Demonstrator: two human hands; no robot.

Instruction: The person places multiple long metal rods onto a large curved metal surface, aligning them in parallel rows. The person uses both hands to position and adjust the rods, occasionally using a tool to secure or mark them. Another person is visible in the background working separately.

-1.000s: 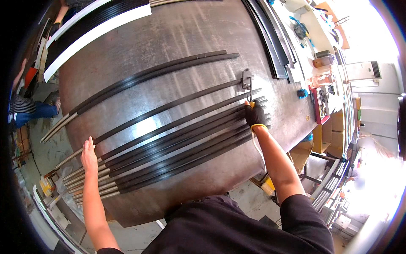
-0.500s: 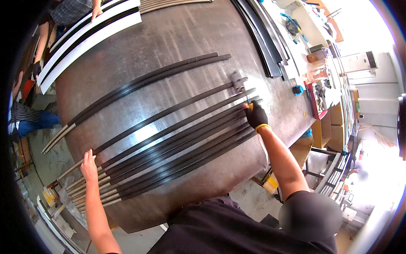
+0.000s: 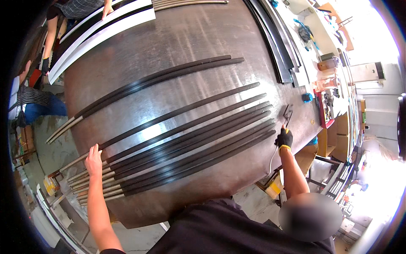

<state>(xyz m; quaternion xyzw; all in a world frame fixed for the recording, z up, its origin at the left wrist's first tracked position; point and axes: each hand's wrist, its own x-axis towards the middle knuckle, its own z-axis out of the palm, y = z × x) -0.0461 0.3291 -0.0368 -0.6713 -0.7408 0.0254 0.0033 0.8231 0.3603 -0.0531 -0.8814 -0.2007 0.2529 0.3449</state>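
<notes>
Several long rods lie across a dark metal table [image 3: 203, 186], mostly wrapped in black sleeves, with bare metal at their left ends. My left hand [image 3: 94, 161], bare, is closed over the bare metal end of a black-sleeved rod [image 3: 182, 113], the farthest of the near group. Beside that hand are the bare ends of the other black-sleeved rods [image 3: 198, 146]. My right hand [image 3: 285, 138], in a black glove with a yellow cuff, grips a corded hand tool [image 3: 288, 114] with a dark metal head, off the right ends of the rods. Fingers hide the tool's handle.
Two more black-sleeved rods [image 3: 160, 76] lie farther back. At the far left, a co-worker's hand [image 3: 107, 9] rests on white strips [image 3: 101, 40]. Dark flat profiles [image 3: 275, 46] line the far right edge; a blue roll [image 3: 307, 98] and red tray [image 3: 325, 110] are nearby.
My right hand and the tool have moved right and nearer, away from the rod ends. My left hand stays on its rod. The view has shifted slightly.
</notes>
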